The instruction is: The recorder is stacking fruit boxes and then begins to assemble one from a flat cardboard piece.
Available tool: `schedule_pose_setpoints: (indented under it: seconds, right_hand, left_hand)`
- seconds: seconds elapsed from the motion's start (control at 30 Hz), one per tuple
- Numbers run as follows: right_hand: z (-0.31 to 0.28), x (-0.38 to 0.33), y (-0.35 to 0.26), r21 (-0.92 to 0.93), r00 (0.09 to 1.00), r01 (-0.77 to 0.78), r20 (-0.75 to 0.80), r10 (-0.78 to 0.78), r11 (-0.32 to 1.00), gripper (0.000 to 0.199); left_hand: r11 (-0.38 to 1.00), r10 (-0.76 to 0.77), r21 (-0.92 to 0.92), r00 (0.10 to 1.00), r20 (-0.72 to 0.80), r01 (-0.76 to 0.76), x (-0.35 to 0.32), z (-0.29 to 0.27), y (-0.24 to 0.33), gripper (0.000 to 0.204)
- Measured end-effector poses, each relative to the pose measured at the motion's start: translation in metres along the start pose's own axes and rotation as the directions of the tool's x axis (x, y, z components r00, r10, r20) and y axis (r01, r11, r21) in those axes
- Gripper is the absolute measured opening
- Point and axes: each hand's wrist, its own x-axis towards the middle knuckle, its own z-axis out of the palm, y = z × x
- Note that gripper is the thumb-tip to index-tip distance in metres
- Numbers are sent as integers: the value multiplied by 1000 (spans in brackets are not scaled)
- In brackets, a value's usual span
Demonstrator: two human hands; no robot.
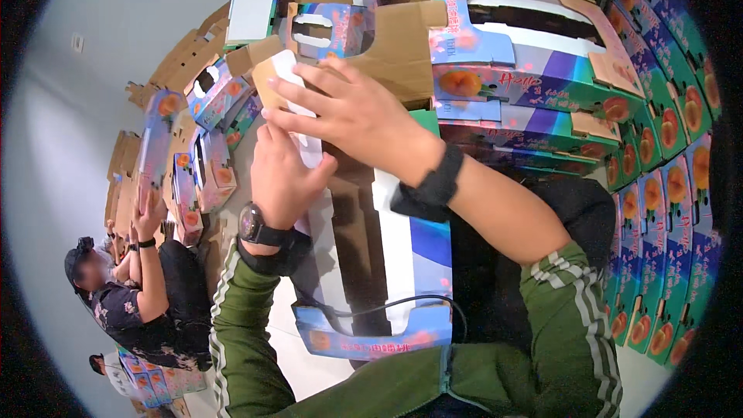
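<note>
Before me lies a printed cardboard box [429,255], its long top open and its brown inside showing. At its far end stands a white and tan end flap [272,81]. My right hand [356,108] reaches across from the right, its fingers over this flap; the thumb's contact is hidden. My left hand [282,166] holds the flap's lower part just below the right fingers, with its thumb pointing right. Both wrists wear black bands, and the left also has a watch. At the near end a blue-pink flap [379,333] folds outward, with a dark cable crossing above it.
Several printed boxes [534,77] are stacked at the right, beside tall rows of boxes [662,255]. Brown cardboard [398,42] and part-folded boxes [220,93] lie ahead and to the left. At the left a person [139,286] sits holding a long printed piece.
</note>
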Motion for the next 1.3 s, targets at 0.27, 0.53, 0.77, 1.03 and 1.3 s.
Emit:
schedule_pose_setpoints:
  seconds: [0.27, 0.53, 0.77, 1.03, 1.3]
  right_hand:
    - [44, 14, 12, -274, 988, 138, 100, -114, 952, 35]
    - [37, 13, 13, -164, 988, 153, 25, -151, 975, 23]
    - [20, 6, 15, 129, 995, 89, -62, -82, 988, 18]
    - [17, -2, 13, 447, 971, -237, 81, 224, 862, 16]
    - [3, 1, -2, 441, 892, -447, 163, 421, 778, 15]
  left_hand:
    - [998, 30, -54, 987, -159, -39, -3, 2, -6, 83]
    - [947, 14, -316, 991, -133, -56, 7, 9, -34, 89]
    - [389, -6, -879, 955, 296, 275, 34, -22, -60, 65]
    - [827, 198, -551, 975, 101, -110, 27, -4, -67, 62]
    - [791, 183, -607, 977, 113, -78, 38, -13, -71, 48]
